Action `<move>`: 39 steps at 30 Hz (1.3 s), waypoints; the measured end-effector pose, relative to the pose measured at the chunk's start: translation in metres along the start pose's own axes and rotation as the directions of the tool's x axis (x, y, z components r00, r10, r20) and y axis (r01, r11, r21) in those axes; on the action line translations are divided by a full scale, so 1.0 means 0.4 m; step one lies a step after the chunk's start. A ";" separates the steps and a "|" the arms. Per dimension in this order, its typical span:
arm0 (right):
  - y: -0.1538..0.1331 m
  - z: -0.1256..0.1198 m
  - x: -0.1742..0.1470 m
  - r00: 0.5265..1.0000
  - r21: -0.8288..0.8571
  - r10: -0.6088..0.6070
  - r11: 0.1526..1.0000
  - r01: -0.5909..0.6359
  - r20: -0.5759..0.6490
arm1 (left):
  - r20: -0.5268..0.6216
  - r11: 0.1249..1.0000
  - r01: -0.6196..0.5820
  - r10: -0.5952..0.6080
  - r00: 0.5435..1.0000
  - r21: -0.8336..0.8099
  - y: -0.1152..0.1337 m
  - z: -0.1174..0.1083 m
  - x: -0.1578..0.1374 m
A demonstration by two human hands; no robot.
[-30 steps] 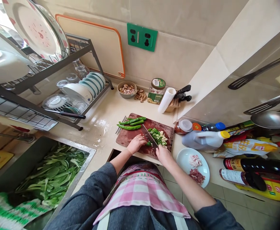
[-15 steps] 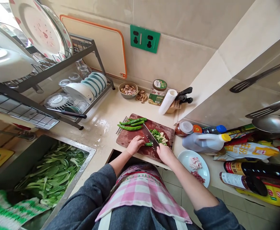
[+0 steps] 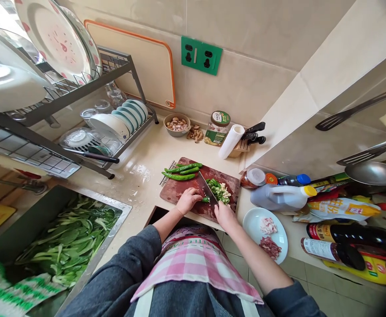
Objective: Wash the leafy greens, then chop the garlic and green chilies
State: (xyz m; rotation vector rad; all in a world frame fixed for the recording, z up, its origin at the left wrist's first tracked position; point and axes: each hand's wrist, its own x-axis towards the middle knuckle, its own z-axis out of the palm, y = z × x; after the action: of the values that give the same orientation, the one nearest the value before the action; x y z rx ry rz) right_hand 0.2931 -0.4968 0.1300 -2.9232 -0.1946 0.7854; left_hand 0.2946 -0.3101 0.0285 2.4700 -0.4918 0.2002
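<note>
A dark red cutting board lies on the counter in front of me. My left hand is closed, its fingertips pressing a short piece of green pepper onto the board. With my right hand I grip a kitchen knife; its handle is mostly hidden in my fist. The blade stands beside the cut end of the pepper, angled away from me to the left. Several whole green peppers rest at the board's far left. Right of the blade is a heap of chopped green pepper and pale bits.
A plate of chopped meat sits to the right, near bottles and a large jug. Behind the board are a bowl of garlic, a jar and a paper roll. At left, the sink holds leafy greens below a dish rack.
My right hand and the knife have shifted slightly towards my left hand. The pepper piece under my left fingers shows shorter. The view has moved a little.
</note>
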 end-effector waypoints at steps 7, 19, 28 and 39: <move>0.006 0.002 -0.005 1.000 0.015 0.000 1.000 0.000 0.009 | 0.012 1.000 -0.025 0.025 1.000 0.003 0.014 0.003 0.018; 0.002 0.003 -0.006 1.000 0.031 0.010 0.999 -0.010 -0.005 | 0.009 1.000 -0.007 0.007 1.000 -0.028 0.018 0.003 0.023; -0.009 0.010 -0.007 0.999 0.022 0.037 0.999 -0.037 -0.001 | 0.061 0.999 0.000 -0.003 0.998 0.052 0.023 0.004 0.027; -0.005 0.022 0.000 1.000 0.032 0.016 0.999 -0.016 -0.020 | 0.091 1.000 -0.002 0.000 0.996 0.017 0.022 0.011 0.031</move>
State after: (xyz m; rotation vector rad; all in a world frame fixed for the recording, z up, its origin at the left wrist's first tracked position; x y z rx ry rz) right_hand 0.2886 -0.4944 0.1225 -2.9047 -0.1556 0.7543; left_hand 0.3027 -0.3231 0.0329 2.5040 -0.5317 0.0925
